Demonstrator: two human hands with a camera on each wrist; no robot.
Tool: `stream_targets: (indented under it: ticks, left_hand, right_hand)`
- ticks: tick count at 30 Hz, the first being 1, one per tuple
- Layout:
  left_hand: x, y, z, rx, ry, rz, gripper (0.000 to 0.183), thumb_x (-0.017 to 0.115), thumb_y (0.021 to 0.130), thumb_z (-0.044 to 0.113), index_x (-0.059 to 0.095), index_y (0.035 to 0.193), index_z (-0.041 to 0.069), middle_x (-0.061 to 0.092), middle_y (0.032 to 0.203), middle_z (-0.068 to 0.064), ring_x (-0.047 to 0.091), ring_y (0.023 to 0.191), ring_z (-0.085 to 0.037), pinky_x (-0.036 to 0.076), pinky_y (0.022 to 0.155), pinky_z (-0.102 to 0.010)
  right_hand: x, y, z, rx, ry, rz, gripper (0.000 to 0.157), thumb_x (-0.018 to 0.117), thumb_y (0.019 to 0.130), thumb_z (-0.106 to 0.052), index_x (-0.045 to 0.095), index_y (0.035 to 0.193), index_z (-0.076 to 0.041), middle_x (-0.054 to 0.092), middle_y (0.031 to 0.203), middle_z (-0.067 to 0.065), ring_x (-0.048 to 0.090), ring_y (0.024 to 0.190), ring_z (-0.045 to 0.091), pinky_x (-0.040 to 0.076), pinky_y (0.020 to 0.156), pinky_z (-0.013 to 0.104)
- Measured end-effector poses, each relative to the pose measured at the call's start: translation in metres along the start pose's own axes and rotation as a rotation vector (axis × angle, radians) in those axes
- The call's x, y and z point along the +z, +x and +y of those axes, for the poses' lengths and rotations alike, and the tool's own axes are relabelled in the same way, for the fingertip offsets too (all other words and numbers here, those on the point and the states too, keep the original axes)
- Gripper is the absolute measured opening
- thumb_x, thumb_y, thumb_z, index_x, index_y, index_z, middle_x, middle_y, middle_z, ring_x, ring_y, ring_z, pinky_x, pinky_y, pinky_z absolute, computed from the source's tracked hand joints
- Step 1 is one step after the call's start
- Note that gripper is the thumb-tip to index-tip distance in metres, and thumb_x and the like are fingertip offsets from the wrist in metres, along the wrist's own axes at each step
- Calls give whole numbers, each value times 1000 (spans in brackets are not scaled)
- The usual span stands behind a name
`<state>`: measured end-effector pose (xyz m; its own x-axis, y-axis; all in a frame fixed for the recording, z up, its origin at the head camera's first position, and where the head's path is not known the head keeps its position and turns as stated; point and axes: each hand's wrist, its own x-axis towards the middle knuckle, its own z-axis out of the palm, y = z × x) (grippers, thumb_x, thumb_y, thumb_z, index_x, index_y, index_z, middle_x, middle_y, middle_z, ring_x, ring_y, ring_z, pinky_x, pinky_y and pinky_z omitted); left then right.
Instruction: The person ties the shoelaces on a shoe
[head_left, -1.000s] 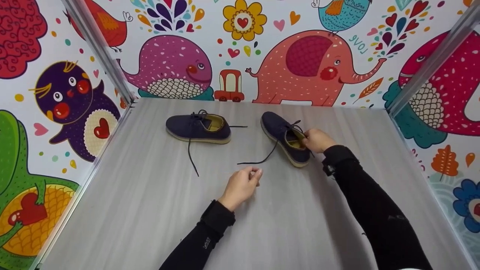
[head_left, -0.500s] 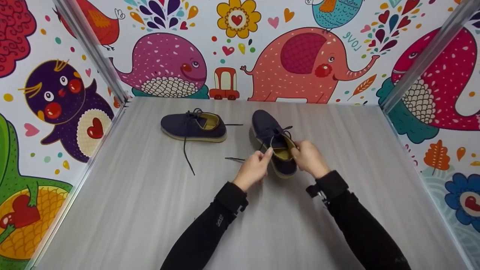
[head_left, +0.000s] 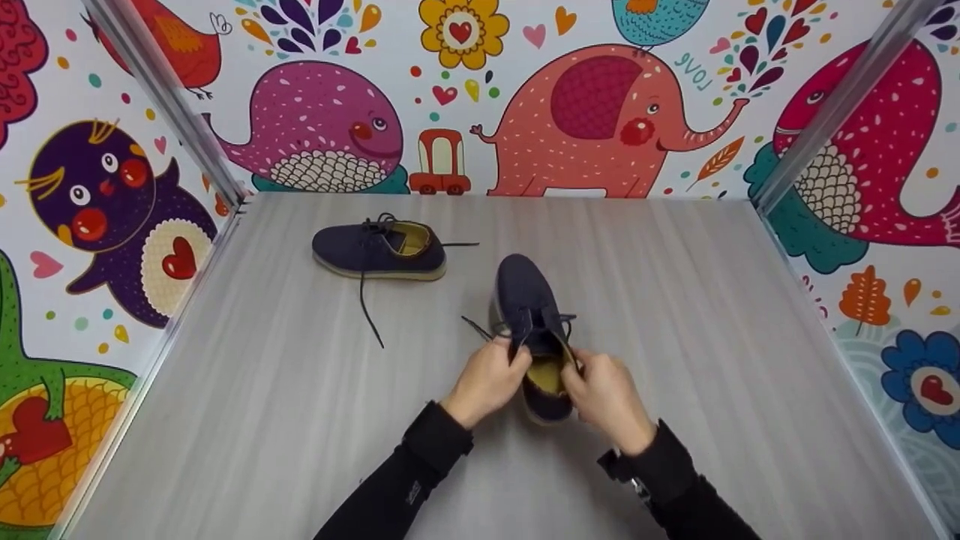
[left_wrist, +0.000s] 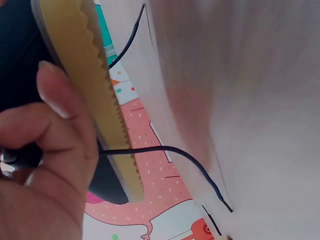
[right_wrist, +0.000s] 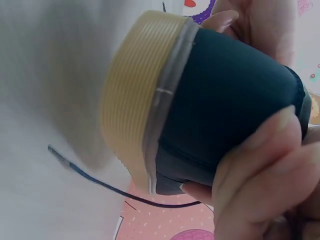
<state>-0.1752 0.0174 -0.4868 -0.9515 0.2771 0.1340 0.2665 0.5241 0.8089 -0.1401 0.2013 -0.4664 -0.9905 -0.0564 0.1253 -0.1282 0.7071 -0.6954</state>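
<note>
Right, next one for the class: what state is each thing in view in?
Held shoe: raised off the table, opening up, toe pointing forward.
Held shoe's lace: ends loose.
Other shoe: upright on the table, no hand on it.
Other shoe's lace: ends loose; whether knotted, unclear.
Left hand: gripping the held shoe's left side.
Right hand: gripping its right side.

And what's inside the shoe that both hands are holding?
A yellow insole shows in the shoe; anything farther forward is covered and can't be seen.

A grey wood-grained surface carries one dark blue shoe with trailing laces.
</note>
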Motion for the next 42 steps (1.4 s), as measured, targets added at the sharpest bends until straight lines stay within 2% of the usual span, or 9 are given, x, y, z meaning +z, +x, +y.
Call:
stream_targets:
  ticks: [3, 8, 14, 19, 25, 29, 33, 38, 42]
  left_hand:
    - [2, -14, -4, 23, 2, -42, 30, 46, 100, 24, 62, 114, 3, 66, 99, -13, 56, 77, -18, 51, 76, -38]
    - [8, -26, -16, 11, -8, -130, 21, 46, 99, 20, 63, 93, 8, 53, 73, 0, 49, 61, -13, 45, 61, -30]
    - [14, -29, -30, -18, -8, -176, 23, 45, 99, 20, 64, 95, 8, 53, 75, 0, 49, 62, -12, 45, 63, -30]
    - [12, -28, -32, -33, -21, -212, 25, 45, 102, 25, 64, 96, 9, 46, 69, 4, 46, 59, -10, 42, 59, -28]
    - [-11, -29, -34, -36, 14, -316, 48, 42, 103, 52, 66, 98, 11, 50, 65, 8, 48, 53, -8, 41, 54, -27]
    - [-31, -27, -37, -17, 19, -234, 35, 52, 102, 44, 67, 99, 13, 59, 73, 7, 54, 60, -10, 46, 59, -30]
    - [-37, -21, -40, 75, 19, -120, 18, 65, 98, 22, 66, 107, 7, 64, 94, -1, 60, 79, -16, 50, 72, -34]
    - [-30, -15, -44, 119, -6, -134, 23, 69, 95, 18, 65, 114, 5, 63, 111, -8, 60, 102, -24, 49, 88, -40]
    - [-27, -12, -43, 128, 1, -132, 13, 70, 94, 16, 67, 104, 9, 64, 104, -3, 61, 99, -21, 48, 87, -39]
  right_hand:
    - [5, -15, 3, -29, -31, 16, 14, 57, 91, -2, 71, 91, -2, 47, 50, -8, 41, 37, 6, 34, 37, 25]
    - [16, -30, 8, -4, -43, -38, 21, 59, 91, -3, 62, 72, -12, 46, 47, -11, 42, 35, 5, 33, 36, 24]
    - [22, -37, 16, 15, -19, -60, 15, 61, 96, -14, 73, 89, -7, 48, 45, -12, 44, 32, 7, 34, 34, 26]
    - [14, -35, 28, 24, 2, -65, 34, 57, 102, -35, 76, 103, -6, 52, 49, -9, 48, 38, 7, 39, 40, 26]
    - [0, -18, 50, -137, -82, 114, 11, 67, 96, -12, 76, 97, -5, 64, 68, -7, 56, 55, 7, 46, 51, 27]
    - [-4, -3, 58, -232, -83, 155, 15, 73, 89, -2, 74, 104, -2, 72, 90, 3, 66, 75, 16, 55, 62, 34]
    - [-3, 9, 59, -264, -43, 97, 24, 74, 87, -1, 73, 111, 0, 71, 103, 8, 68, 89, 24, 57, 68, 37]
    - [5, 20, 57, -311, -56, 16, 22, 76, 86, -1, 73, 108, -4, 70, 106, 9, 68, 97, 26, 57, 74, 37]
    - [7, 24, 55, -337, -88, -2, 14, 77, 85, -2, 73, 96, -9, 71, 97, 4, 68, 92, 23, 57, 75, 39]
